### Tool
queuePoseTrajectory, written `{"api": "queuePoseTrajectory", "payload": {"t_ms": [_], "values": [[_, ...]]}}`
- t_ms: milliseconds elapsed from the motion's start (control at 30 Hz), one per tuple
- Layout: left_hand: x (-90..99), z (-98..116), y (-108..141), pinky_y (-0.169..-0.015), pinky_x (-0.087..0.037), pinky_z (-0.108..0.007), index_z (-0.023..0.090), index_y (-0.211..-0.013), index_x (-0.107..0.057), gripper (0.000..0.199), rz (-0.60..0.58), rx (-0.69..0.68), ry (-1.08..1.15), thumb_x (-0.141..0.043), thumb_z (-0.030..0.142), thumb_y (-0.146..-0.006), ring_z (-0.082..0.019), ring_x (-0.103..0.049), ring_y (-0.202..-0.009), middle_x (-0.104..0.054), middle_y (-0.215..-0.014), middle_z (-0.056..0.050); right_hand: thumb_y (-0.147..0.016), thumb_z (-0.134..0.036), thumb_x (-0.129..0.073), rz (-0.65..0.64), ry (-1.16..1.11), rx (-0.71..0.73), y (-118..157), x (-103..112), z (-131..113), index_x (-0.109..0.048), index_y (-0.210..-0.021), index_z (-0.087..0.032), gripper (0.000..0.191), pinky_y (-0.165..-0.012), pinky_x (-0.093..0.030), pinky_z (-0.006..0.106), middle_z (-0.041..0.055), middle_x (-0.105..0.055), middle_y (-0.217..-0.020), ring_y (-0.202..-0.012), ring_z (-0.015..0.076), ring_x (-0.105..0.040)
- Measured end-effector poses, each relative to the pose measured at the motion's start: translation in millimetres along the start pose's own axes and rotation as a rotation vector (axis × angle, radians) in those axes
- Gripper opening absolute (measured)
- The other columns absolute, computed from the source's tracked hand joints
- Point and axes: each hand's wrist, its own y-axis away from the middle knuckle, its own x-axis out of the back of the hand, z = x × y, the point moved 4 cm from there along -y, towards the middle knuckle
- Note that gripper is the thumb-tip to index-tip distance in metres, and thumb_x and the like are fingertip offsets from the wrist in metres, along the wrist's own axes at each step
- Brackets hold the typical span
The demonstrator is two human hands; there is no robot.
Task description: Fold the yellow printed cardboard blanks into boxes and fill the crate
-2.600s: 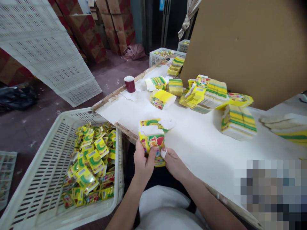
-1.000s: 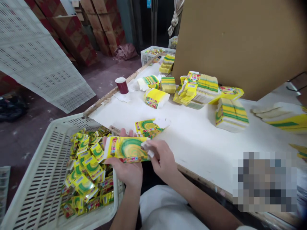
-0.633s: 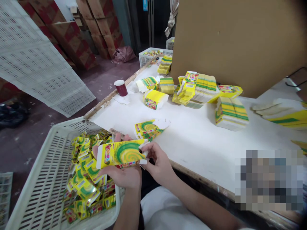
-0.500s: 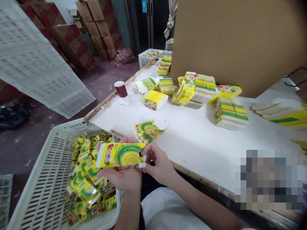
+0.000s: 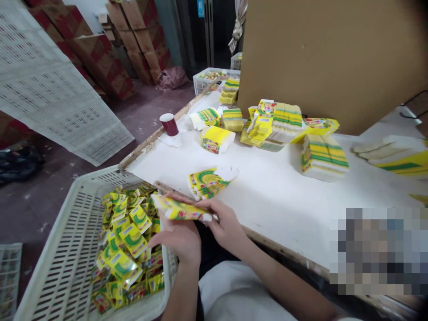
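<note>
A small yellow and green crayon box [image 5: 182,211] is tilted edge-on between my hands, slightly blurred. My right hand [image 5: 224,225] pinches its right end, where white flaps show. Behind and under the box, my left hand [image 5: 182,236] is spread palm up with its thumb well apart; its fingers are partly hidden by the box. Just beyond, a fanned pile of flat crayon boxes [image 5: 210,180] lies at the table's edge. Below left, a white plastic crate [image 5: 63,240] holds many filled crayon boxes [image 5: 129,240].
On the white table [image 5: 267,200] stand several bundles of flat boxes [image 5: 287,117] and a dark red cup [image 5: 169,125]. A large brown board [image 5: 321,58] rises behind. White crates [image 5: 67,84] lean at left, with cartons [image 5: 140,26] stacked beyond. A pixelated patch covers the lower right.
The crayon box has turned from its broad face to its edge and shifted slightly right. My left thumb has come off it, and the left hand has opened.
</note>
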Motion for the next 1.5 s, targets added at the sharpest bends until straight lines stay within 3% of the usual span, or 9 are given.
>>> {"api": "queuePoseTrajectory", "payload": {"t_ms": [100,167,333,533,733,967,1233,1367,1500], "values": [[-5.4,-3,4,-0.076,-0.046,-0.028,0.023,-0.099,-0.058,0.035,0.1,0.051,0.178,-0.047,0.051,-0.081,-0.016,-0.058,-0.085,-0.063,-0.089,-0.002,-0.075,-0.019,-0.057,0.051,-0.298,-0.175,-6,11,10,-0.062,-0.094,-0.021,0.019,-0.083,-0.045,0.031,0.002,-0.065,-0.093,-0.091,0.0179,-0.059],[-8.1,-7,7,-0.079,-0.046,-0.025,0.02,-0.095,-0.063,0.023,0.136,0.108,0.267,-0.057,0.036,-0.08,-0.013,-0.06,-0.088,-0.065,-0.089,-0.002,-0.075,-0.024,-0.061,0.05,-0.484,-0.262,-6,12,15,-0.062,-0.093,-0.021,0.019,-0.084,-0.045,0.031,0.0013,-0.065,-0.094,-0.093,0.0175,-0.059],[-7.1,-16,9,-0.073,-0.049,-0.021,0.017,-0.093,-0.067,0.022,0.12,0.227,0.312,-0.063,0.031,-0.076,-0.012,-0.063,-0.08,-0.069,-0.084,-0.002,-0.068,-0.031,-0.07,0.085,-0.762,-0.454,1,6,24,-0.062,-0.089,-0.021,0.024,-0.075,-0.049,0.03,0.0009,-0.067,-0.088,-0.078,0.0165,-0.063],[-2.6,-18,9,-0.067,-0.05,-0.02,0.015,-0.077,-0.067,0.015,0.194,0.185,0.313,-0.066,0.029,-0.072,-0.01,-0.061,-0.07,-0.067,-0.075,0.0,-0.065,-0.026,-0.072,0.089,-0.794,-0.459,2,2,24,-0.062,-0.082,-0.021,0.021,-0.075,-0.048,0.028,-0.0009,-0.067,-0.083,-0.075,0.0149,-0.063],[-3.0,-18,3,-0.058,-0.048,-0.017,0.014,-0.073,-0.065,0.017,0.148,0.232,0.314,-0.068,0.03,-0.071,-0.008,-0.057,-0.06,-0.064,-0.067,0.001,-0.07,-0.023,-0.064,0.13,-0.568,-0.328,2,7,25,-0.061,-0.081,-0.021,0.012,-0.08,-0.045,0.028,-0.001,-0.065,-0.083,-0.083,0.0158,-0.059],[5.6,-6,-12,-0.044,-0.04,-0.015,0.013,-0.058,-0.058,0.025,0.18,0.108,0.219,-0.066,0.033,-0.071,-0.005,-0.046,-0.043,-0.055,-0.049,0.005,-0.072,-0.02,-0.056,0.092,-0.308,-0.212,4,4,25,-0.057,-0.079,-0.02,0.007,-0.073,-0.044,0.027,-0.0004,-0.062,-0.078,-0.077,0.0155,-0.055],[-4.9,-37,22,-0.066,-0.051,-0.025,0.015,-0.088,-0.066,0.028,-0.007,0.33,0.067,-0.062,0.039,-0.074,-0.016,-0.063,-0.073,-0.068,-0.08,-0.003,-0.078,-0.024,-0.051,0.23,-0.353,-0.213,-3,16,26,-0.052,-0.084,-0.02,0.007,-0.07,-0.047,0.027,0.0005,-0.061,-0.085,-0.076,0.0148,-0.057],[-2.5,-33,19,-0.079,-0.051,-0.03,0.015,-0.093,-0.066,0.026,-0.066,0.26,-0.031,-0.06,0.035,-0.077,-0.018,-0.063,-0.084,-0.068,-0.088,-0.004,-0.08,-0.02,-0.048,0.25,-0.005,-0.06,-5,30,18,-0.052,-0.081,-0.019,0.004,-0.064,-0.045,0.025,0.0001,-0.058,-0.077,-0.069,0.0141,-0.054],[14.2,13,7,-0.093,-0.045,-0.034,0.02,-0.115,-0.055,0.038,-0.035,-0.035,-0.12,-0.058,0.03,-0.079,-0.02,-0.056,-0.107,-0.059,-0.114,-0.008,-0.082,-0.014,-0.046,0.201,0.508,0.24,-8,56,-10,-0.059,-0.084,-0.018,0.014,-0.068,-0.044,0.03,0.0037,-0.06,-0.078,-0.074,0.0171,-0.053]]}}
